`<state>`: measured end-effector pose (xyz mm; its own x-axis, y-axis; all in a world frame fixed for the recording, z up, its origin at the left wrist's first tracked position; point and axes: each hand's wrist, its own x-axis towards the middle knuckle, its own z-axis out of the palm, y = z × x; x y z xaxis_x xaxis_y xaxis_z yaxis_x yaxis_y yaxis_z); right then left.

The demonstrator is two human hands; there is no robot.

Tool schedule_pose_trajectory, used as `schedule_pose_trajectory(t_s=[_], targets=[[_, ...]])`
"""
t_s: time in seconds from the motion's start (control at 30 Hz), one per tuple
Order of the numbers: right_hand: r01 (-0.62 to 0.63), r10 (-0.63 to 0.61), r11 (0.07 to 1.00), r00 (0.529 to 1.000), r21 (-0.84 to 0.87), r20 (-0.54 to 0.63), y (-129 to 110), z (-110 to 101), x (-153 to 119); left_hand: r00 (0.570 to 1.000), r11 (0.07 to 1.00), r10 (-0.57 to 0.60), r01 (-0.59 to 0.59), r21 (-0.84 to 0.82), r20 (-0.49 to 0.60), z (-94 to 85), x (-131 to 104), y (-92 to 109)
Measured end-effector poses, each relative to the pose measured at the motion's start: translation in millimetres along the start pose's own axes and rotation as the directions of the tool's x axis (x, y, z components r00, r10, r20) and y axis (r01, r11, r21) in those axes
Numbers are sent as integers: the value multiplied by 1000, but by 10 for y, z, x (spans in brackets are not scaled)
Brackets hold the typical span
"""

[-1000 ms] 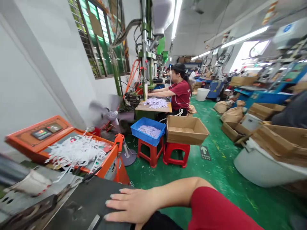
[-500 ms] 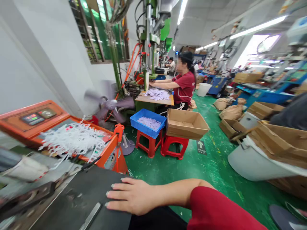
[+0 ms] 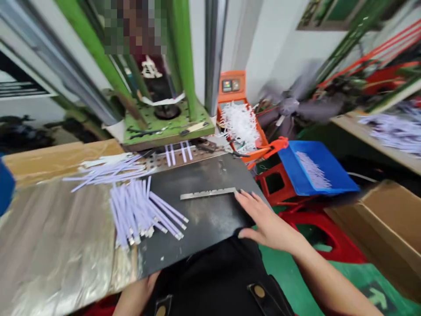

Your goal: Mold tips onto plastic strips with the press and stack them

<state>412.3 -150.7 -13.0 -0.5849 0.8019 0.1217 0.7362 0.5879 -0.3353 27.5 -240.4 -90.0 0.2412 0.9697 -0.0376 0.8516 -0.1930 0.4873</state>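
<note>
My right hand (image 3: 265,219) is open, its fingers spread over the right edge of the black work plate (image 3: 210,219). Its fingertips are at the right end of a notched metal strip (image 3: 207,193) lying flat on the plate. Of my left arm only the wrist (image 3: 141,289) shows; the hand is hidden under the table's front edge. Left of the metal strip lies a fanned pile of pale purple strips (image 3: 131,210) with whitish ends. Several more such strips stick out under the green press (image 3: 167,131).
A brown board (image 3: 49,245) covers the left of the table. Beyond the plate, an orange machine (image 3: 232,83) holds white scraps, beside a spinning fan (image 3: 289,105). At right are a blue tray (image 3: 338,177) on a red stool and a cardboard box (image 3: 391,210).
My view has swung left and down from the aisle to the press and worktable. The purple strips and my left wrist now show. My right hand stays open at the plate's edge.
</note>
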Motion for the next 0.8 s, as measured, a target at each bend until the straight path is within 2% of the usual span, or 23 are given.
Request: schedule_pose_trajectory(t_s=[0.03, 0.1, 0.17, 0.2, 0.3, 0.4, 0.47, 0.53, 0.57, 0.63, 0.7, 0.77, 0.8], targets=[[34, -33, 999, 999, 38, -34, -25, -19, 146, 997, 997, -71, 71, -6, 9, -1, -84, -52], [74, -63, 994, 989, 79, -133, -53, 33, 471, 975, 981, -184, 191, -45, 122, 40, -179, -114], [109, -86, 988, 975, 106, -205, -34, 155, 736, 946, 968, -216, 239, -73, 242, 89, -257, -154], [133, -102, 983, 970, 130, -222, -4, 212, 810, 943, 968, -207, 236, -88, 260, 99, -312, -172], [211, -162, 954, 961, 213, -226, 120, 260, 751, 968, 969, -149, 184, -164, 203, 13, -534, -182], [250, -210, 927, 963, 281, -167, 140, 165, 452, 989, 957, -76, 107, -271, 124, -255, -667, -42], [279, -250, 905, 960, 323, -127, 20, 122, 306, 1000, 962, 3, -9, -274, -25, -456, -598, 140], [319, -307, 876, 947, 361, -92, -183, 129, 302, 974, 977, 101, -135, -165, -203, -587, -402, 341], [341, -343, 860, 937, 379, -65, -299, 145, 362, 954, 980, 155, -182, -82, -258, -612, -276, 430], [346, -380, 856, 925, 385, 13, -535, 183, 589, 924, 968, 250, -236, 84, -289, -591, -22, 550], [257, -298, 921, 949, 295, 105, -768, 220, 899, 907, 945, 316, -275, 175, -278, -522, 163, 586], [88, -111, 988, 976, 127, 186, -994, 253, 1210, 886, 930, 359, -315, 189, -293, -463, 235, 572], [4, -15, 999, 974, 49, 224, -1096, 267, 1343, 874, 926, 373, -332, 178, -311, -445, 235, 556]])
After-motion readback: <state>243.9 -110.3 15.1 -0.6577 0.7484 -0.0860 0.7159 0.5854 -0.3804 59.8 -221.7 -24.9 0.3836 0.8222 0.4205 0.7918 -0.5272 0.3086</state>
